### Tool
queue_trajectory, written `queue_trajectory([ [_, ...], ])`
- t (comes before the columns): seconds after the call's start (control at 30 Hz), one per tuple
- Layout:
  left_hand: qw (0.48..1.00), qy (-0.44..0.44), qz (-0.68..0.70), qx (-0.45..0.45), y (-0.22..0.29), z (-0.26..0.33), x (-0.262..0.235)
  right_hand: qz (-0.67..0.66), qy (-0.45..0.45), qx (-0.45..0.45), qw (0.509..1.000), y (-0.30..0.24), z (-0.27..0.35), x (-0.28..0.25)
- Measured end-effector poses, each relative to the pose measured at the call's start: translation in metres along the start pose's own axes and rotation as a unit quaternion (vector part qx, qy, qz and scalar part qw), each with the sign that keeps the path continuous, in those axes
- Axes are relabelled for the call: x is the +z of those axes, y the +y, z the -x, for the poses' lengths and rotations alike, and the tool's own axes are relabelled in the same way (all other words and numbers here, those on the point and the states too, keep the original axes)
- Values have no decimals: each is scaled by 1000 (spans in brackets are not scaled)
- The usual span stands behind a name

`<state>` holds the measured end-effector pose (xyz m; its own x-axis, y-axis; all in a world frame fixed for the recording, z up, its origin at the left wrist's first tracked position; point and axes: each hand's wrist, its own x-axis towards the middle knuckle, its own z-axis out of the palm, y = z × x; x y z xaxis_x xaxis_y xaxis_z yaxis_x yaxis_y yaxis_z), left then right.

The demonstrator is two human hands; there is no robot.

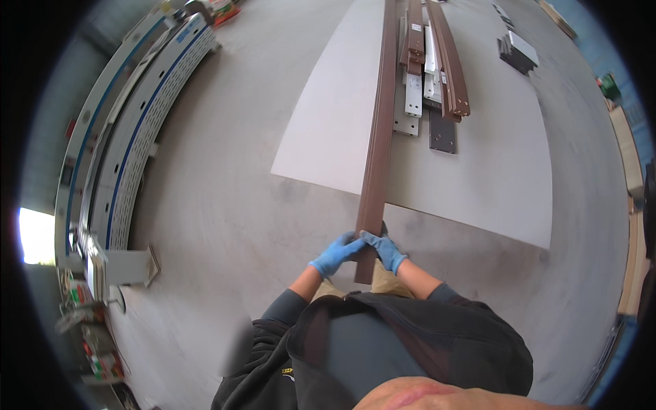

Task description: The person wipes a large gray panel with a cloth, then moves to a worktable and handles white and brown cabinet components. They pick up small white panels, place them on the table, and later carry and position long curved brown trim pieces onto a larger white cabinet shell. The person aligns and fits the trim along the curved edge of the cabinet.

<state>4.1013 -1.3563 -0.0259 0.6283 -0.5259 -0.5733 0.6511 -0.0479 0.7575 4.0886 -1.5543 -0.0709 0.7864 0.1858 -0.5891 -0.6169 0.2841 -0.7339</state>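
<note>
Hands both gloved blue, low centre of frame. Left hand [337,253] and right hand [385,249] closed around near end of long brown profile [378,143], fingers wrapped on it. Profile runs from hands up frame, lying along left part of white board [492,178] on grey floor [225,205]. Further brown profiles and metal brackets [432,75] stacked untouched, upper centre. Judged: one piece in hand, rest of stack still waiting.

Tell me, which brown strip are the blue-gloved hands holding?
The long brown strip, alone on the left. Its near end pokes past the white board; the other brown strips lie farther off, untouched.
</note>
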Motion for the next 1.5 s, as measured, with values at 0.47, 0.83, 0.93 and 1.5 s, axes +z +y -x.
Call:
queue_trajectory([
  [0.47, 992, 50, -112, -5, 92, -91, -122, -74, 47, -7, 996, -24, 29, 30],
  [0.83, 997, -13, 58, -42, 268, -312, -143, -92, 100, 13, 991, -103, 87, 56],
  [0.93, 989, -79, 118, -36, 324, -381, -137, -84, 113, 23, 990, -119, 102, 88],
  [1.5, 943, -162, 284, -55, 336, -403, -173, 48, 335, 100, 936, 10, 129, 265],
])
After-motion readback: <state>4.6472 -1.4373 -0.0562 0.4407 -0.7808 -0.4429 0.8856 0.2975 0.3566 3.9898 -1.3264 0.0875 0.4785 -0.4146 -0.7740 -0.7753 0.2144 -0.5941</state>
